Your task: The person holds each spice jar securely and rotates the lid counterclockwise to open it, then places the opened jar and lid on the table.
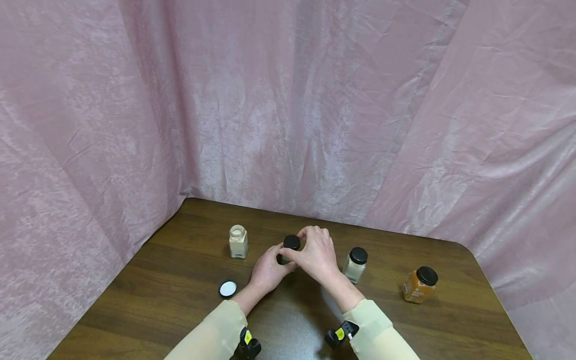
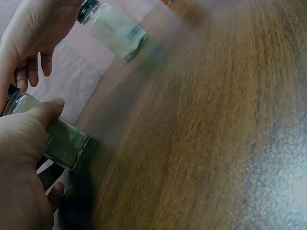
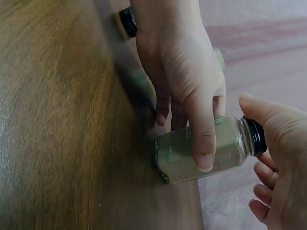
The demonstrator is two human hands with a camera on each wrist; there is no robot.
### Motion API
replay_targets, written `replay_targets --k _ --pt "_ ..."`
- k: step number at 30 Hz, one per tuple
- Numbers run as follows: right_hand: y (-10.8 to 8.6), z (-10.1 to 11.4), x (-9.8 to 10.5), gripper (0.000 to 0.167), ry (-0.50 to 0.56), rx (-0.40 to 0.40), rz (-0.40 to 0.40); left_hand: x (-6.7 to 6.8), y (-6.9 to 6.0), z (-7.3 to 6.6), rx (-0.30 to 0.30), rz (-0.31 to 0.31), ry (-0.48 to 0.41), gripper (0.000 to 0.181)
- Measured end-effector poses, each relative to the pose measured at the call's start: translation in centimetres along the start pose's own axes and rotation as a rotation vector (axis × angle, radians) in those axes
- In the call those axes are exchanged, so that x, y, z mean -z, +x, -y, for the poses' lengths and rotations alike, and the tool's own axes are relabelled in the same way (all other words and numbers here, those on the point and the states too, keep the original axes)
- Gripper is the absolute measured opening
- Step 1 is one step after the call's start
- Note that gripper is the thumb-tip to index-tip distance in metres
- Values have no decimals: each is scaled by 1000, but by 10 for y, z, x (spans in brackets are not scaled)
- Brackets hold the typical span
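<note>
A clear glass jar of pale powder [image 3: 225,143] is gripped around its body by my left hand [image 1: 267,271], whose thumb lies along the side in both wrist views. At the jar's black lid [image 1: 291,242] is my right hand [image 1: 317,254], with its thumb on one side and its curled fingers on the other. In the right wrist view the lid [image 3: 255,136] sits on the jar's neck, and the right thumb tip stands a little off it. The left wrist view shows the jar's base [image 2: 72,153] close to the table; contact is unclear.
An uncapped jar of pale powder [image 1: 238,244] stands at the left, with a loose lid [image 1: 228,288], white inside up, nearer the front. Right of my hands are a black-lidded pale jar [image 1: 354,270] and an orange jar [image 1: 416,288]. Pink curtains [image 1: 288,110] hang behind the wooden table [image 1: 153,285].
</note>
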State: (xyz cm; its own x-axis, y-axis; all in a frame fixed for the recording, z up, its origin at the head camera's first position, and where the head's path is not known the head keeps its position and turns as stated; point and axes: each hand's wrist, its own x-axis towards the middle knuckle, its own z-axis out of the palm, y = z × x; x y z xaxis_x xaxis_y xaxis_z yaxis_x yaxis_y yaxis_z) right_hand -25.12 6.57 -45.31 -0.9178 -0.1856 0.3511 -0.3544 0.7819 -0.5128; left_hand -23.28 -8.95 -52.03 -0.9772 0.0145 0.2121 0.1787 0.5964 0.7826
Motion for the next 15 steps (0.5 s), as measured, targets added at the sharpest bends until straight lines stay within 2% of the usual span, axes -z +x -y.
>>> replay_targets --k 9,15 --pt "-2 1 2 45 69 37 14 1 0 0 18 7 -11 55" --pt "-4 3 3 40 56 78 15 0 1 0 41 20 -15 56"
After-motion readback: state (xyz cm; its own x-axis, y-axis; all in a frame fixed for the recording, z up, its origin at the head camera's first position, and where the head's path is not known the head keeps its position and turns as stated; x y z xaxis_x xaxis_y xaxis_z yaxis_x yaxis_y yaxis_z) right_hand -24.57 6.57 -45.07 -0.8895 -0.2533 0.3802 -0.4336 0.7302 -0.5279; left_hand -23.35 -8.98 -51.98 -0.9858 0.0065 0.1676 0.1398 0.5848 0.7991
